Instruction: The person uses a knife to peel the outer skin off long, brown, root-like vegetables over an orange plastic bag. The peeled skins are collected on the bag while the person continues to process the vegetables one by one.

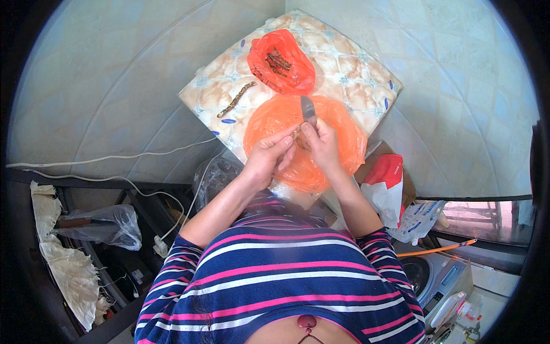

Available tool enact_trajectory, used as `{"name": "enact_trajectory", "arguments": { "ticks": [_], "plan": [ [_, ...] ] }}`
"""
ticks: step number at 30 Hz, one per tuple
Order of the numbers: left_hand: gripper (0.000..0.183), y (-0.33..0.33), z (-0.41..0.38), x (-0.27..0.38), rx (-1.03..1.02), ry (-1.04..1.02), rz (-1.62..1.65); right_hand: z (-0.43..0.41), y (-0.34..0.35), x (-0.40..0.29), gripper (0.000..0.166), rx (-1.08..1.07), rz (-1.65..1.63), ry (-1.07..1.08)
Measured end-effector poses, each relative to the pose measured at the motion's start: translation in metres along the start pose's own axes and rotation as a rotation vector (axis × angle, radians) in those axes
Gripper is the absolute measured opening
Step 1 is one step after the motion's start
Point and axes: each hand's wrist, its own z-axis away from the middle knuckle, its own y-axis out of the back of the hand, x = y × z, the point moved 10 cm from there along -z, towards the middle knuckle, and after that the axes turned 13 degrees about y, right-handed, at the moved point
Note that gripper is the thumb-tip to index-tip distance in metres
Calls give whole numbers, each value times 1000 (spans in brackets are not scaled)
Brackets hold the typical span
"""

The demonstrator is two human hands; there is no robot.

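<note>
My right hand (324,144) grips a knife, its dark blade (307,107) pointing away from me. Close by on the left, my left hand (273,157) has its fingers curled and its thumb pressed down on a small brown piece, mostly hidden by the fingers. Both hands are over an orange plastic bag (262,122) spread on the table, with brownish bits on it between the hands. Beyond it lies an opened red plastic bag (300,77) holding several dark, knobbly stick-like pieces (278,62). One longer knobbly stick (236,99) rests on the tabletop to the left.
The small table (343,51) has a marble-patterned cover and its far corner points to tiled walls. White cables (111,159) run along the left. At the right are a red-and-white bag (382,189), a cardboard box (410,180) and a washing machine (447,275). Clear plastic (215,176) hangs front left.
</note>
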Motion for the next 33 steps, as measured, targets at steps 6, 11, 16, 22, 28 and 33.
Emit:
{"name": "enact_trajectory", "arguments": {
  "ticks": [6,11,16,22,28,33],
  "plan": [
    [37,-8,0,-1,-160,42,130,2,1,6,21,21,-41,-16],
    [34,5,-2,4,97,-34,-105,4,-1,13,23,57,-113,-86],
    [30,4,4,25,284,-355,-499,8,-5,22,24,68,-286,-196],
    [28,-14,24,48,477,-836,-1008,14,-12,28,26,24,-360,-365],
    [37,21,-10,18,90,-107,-69,0,1,21,23,35,-280,-275],
    [40,10,-6,9,-74,14,149,-6,6,7,17,-80,175,14]
  ]
}}
